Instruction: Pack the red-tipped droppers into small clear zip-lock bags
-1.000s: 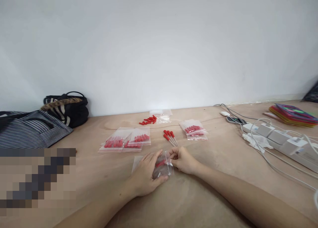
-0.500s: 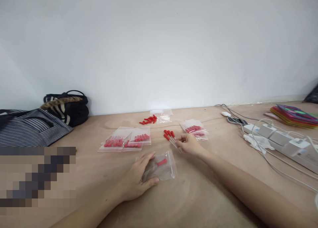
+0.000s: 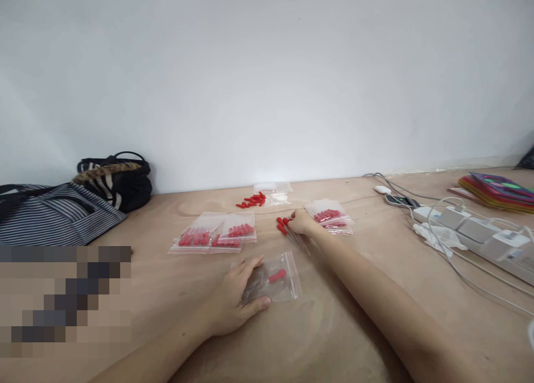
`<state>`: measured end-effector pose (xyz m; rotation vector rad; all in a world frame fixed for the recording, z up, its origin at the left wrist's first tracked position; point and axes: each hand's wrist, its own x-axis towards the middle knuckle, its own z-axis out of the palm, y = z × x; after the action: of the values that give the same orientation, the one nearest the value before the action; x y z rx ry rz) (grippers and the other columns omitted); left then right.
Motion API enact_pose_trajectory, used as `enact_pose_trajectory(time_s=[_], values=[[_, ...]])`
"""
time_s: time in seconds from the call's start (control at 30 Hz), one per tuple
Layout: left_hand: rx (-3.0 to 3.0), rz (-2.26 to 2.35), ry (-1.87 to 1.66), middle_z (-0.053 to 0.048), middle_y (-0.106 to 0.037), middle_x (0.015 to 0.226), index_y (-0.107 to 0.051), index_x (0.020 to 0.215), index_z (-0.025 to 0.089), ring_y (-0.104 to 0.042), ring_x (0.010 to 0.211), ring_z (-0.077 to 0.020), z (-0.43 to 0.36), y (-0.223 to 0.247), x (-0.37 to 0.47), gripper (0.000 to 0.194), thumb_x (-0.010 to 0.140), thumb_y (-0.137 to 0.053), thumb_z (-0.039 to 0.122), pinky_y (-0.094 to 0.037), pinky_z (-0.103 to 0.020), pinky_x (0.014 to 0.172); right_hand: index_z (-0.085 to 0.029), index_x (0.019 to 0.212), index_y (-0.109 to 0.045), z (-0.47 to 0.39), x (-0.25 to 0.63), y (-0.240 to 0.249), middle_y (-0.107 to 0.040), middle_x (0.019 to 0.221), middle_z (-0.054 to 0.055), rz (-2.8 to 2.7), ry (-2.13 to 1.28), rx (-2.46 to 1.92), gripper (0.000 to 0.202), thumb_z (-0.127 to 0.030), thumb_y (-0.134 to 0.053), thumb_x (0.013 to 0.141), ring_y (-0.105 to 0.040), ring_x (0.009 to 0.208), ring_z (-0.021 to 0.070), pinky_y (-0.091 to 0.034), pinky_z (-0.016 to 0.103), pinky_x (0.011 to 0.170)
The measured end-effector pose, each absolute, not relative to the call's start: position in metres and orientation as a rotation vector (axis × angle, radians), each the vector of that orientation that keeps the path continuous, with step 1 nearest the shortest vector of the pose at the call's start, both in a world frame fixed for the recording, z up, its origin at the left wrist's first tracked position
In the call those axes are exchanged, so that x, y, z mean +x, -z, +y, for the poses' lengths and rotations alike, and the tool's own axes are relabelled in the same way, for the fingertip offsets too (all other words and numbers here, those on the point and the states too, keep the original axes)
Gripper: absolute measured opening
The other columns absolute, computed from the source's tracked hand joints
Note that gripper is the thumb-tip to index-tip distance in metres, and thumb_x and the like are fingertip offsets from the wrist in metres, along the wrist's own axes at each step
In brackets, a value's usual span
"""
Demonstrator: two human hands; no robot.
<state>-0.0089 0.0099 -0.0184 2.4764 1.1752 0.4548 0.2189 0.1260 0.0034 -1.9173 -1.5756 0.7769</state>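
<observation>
My left hand [image 3: 236, 296] lies with thumb and fingers apart over a clear zip bag [image 3: 292, 280]. Inside that bag is a dropper [image 3: 277, 275] with a red rubber bulb; its glass end lies toward my left hand. My right hand [image 3: 301, 222] reaches farther out, its fingertips closed on the red bulb end of a glass dropper. Beside those fingers, several more droppers with red bulbs [image 3: 282, 227] lie on the table, their thin clear tubes pointing toward me. The fingers partly hide the gripped bulb.
Filled zip bags lie at the left [image 3: 195, 238] and right [image 3: 329, 216]. Loose red bulbs [image 3: 252, 200] and clear tubes [image 3: 278, 197] lie near the wall. At right are a power strip [image 3: 479, 235], cables and a phone [image 3: 401, 201]; at left, a striped bag [image 3: 62, 216].
My right hand has moved away from me, from the droppers' glass tubes up to their red bulbs, and closed on one. The left hand stays on the bag. The view has shifted slightly.
</observation>
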Motion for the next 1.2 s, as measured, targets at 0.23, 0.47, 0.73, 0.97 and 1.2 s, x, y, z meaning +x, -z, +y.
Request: enact_pose_trajectory(time_s=[0.23,0.47,0.73,0.97,1.2], values=[[2.452,1.183,-0.443,-0.010,-0.041,0.132,-0.027,0.130,0.021,-0.035,0.121,-0.0307,0.009,0.016,-0.009,0.065,0.077,-0.052,0.049,-0.032,-0.049,0.098,-0.017,0.096,-0.059,0.103,0.239,-0.021,-0.060,0.073,0.002,-1.506,-0.813,-1.678,0.029,-0.015,-0.049,0.068,-0.052,0.060,0.0114,-0.039,0.022,0.054],[2.453,1.161,-0.480,-0.009,-0.042,0.131,-0.029,0.129,0.021,-0.039,0.118,-0.0289,0.009,0.014,-0.007,0.063,0.077,-0.054,0.045,-0.035,-0.045,0.097,-0.023,0.100,-0.049,0.056,0.269,-0.004,-0.046,0.064,-0.007,-1.036,-0.979,-1.126,0.035,-0.034,-0.053,0.066,-0.038,0.043,0.0062,-0.030,0.020,0.040],[2.447,1.146,-0.476,-0.010,-0.042,0.130,-0.028,0.129,0.021,-0.039,0.117,-0.0293,0.010,0.011,-0.007,0.062,0.077,-0.054,0.044,-0.034,-0.046,0.097,-0.023,0.096,-0.047,0.027,0.243,0.018,-0.043,0.061,-0.008,-0.892,-1.009,-1.071,0.036,-0.037,-0.057,0.065,-0.043,0.044,0.0073,-0.038,0.023,0.045],[2.444,1.148,-0.485,-0.010,-0.041,0.131,-0.025,0.130,0.023,-0.038,0.118,-0.0296,0.008,0.012,-0.006,0.063,0.078,-0.053,0.044,-0.034,-0.048,0.097,-0.019,0.080,-0.049,0.005,0.236,0.011,-0.052,0.064,-0.004,-1.160,-1.197,-1.099,0.032,-0.038,-0.065,0.059,-0.043,0.045,0.0059,-0.036,0.019,0.040],[2.462,1.143,-0.496,-0.011,-0.043,0.129,-0.026,0.130,0.020,-0.039,0.117,-0.0291,0.009,0.014,-0.006,0.063,0.077,-0.054,0.043,-0.034,-0.046,0.096,-0.019,0.072,-0.050,-0.001,0.235,0.013,-0.058,0.060,-0.004,-1.469,-1.381,-1.140,0.025,-0.030,-0.068,0.059,-0.041,0.039,0.0053,-0.026,0.015,0.033]])
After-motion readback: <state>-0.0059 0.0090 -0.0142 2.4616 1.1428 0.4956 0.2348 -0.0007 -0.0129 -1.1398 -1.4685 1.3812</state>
